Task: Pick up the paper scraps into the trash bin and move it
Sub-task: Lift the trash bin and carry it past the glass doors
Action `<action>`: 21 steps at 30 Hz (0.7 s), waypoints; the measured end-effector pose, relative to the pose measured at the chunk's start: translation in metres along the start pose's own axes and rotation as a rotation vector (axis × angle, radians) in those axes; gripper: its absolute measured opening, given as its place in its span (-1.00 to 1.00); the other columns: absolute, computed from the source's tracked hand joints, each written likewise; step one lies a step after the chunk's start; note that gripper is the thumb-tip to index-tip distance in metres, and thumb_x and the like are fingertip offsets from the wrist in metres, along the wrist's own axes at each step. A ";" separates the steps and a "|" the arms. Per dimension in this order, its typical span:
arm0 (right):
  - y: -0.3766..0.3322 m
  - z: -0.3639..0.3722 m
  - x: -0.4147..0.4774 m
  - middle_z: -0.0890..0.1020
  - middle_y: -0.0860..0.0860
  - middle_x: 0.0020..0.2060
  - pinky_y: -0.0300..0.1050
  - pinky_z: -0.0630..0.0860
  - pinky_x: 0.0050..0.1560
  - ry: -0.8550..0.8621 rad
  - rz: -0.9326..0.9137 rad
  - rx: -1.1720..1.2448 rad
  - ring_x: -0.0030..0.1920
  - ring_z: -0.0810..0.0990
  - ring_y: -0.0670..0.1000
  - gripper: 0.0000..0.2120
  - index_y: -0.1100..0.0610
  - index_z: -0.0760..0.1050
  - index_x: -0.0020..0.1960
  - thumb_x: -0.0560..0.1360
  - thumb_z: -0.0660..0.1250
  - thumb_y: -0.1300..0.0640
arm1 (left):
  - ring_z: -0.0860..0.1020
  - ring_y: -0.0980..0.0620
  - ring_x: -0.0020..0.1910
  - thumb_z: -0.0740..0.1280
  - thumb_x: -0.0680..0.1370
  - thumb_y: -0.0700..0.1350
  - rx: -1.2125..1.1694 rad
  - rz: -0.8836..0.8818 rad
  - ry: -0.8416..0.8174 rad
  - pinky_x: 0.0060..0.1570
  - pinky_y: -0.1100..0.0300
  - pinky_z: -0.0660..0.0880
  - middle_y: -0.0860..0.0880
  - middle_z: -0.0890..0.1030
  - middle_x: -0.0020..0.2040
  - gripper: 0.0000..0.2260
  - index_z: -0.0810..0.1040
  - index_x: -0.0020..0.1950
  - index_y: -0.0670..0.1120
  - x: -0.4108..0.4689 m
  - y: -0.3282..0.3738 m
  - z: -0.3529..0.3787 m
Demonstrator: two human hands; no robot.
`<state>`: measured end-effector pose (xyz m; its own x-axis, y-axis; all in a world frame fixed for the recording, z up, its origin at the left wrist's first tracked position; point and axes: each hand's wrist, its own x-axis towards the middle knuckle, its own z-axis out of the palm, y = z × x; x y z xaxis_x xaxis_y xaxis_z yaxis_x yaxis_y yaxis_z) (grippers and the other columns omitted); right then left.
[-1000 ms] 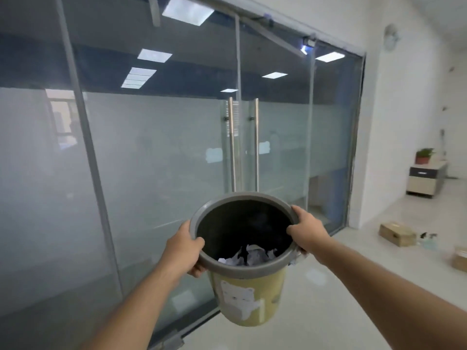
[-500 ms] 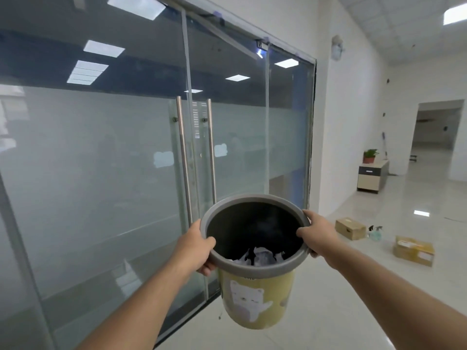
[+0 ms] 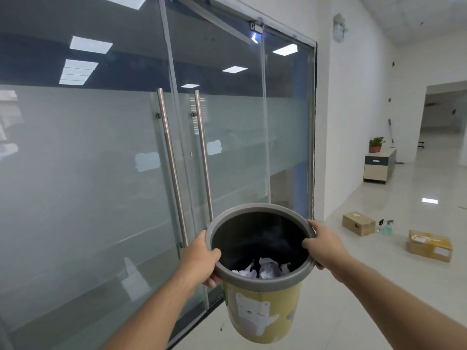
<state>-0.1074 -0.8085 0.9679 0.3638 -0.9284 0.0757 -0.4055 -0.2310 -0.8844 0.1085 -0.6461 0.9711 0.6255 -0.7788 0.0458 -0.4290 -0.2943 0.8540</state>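
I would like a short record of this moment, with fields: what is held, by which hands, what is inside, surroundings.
held: trash bin, yellow with a grey rim, lifted off the floor
left hand: grips the rim on the left side
right hand: grips the rim on the right side
inside: crumpled paper scraps at the bottom
surroundings: glass doors ahead; two cardboard boxes and a spray bottle on the floor to the right

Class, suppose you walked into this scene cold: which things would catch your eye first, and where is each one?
First, the yellow trash bin with a bear print, held up mid-frame by its grey rim, the left hand and right hand each in a grip on opposite sides. Crumpled paper scraps lie at its bottom. Behind stands a frosted glass door with two steel handles; cardboard boxes sit on the floor at right.
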 end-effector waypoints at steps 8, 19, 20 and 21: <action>-0.010 0.026 0.100 0.61 0.17 -0.25 -0.23 0.39 -0.60 0.049 0.026 -0.039 -0.51 0.49 0.06 -0.51 -0.03 0.39 0.23 0.37 0.20 0.33 | 0.63 -0.02 -0.50 0.27 0.61 -0.16 -0.007 0.038 -0.047 -0.51 0.22 0.55 -0.17 0.68 -0.22 -0.59 0.30 0.44 0.04 0.122 -0.004 0.004; 0.013 0.029 0.235 0.60 0.11 -0.23 -0.26 0.40 -0.61 0.133 0.033 -0.107 -0.44 0.57 0.09 -0.57 -0.07 0.38 0.15 0.37 0.21 0.32 | 0.62 0.02 -0.54 0.26 0.61 -0.15 0.042 0.074 -0.098 -0.55 0.25 0.54 -0.16 0.67 -0.16 -0.54 0.23 0.48 0.08 0.273 0.007 0.063; 0.018 0.027 0.249 0.60 0.10 -0.23 -0.25 0.41 -0.61 0.132 0.032 -0.106 -0.43 0.57 0.10 -0.56 -0.09 0.37 0.14 0.37 0.21 0.32 | 0.62 0.02 -0.54 0.26 0.62 -0.15 0.042 0.071 -0.101 -0.54 0.25 0.54 -0.16 0.67 -0.16 -0.54 0.23 0.48 0.07 0.285 0.009 0.072; 0.024 0.025 0.263 0.61 0.10 -0.22 -0.24 0.41 -0.60 0.132 0.033 -0.105 -0.42 0.57 0.10 -0.56 -0.10 0.36 0.12 0.36 0.20 0.32 | 0.62 0.01 -0.53 0.26 0.62 -0.15 0.043 0.068 -0.104 -0.54 0.25 0.54 -0.16 0.67 -0.16 -0.55 0.24 0.48 0.07 0.297 0.011 0.081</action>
<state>-0.0007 -1.0506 0.9549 0.2385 -0.9646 0.1130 -0.5037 -0.2223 -0.8348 0.2369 -0.9252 0.9518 0.5245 -0.8501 0.0469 -0.4969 -0.2609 0.8277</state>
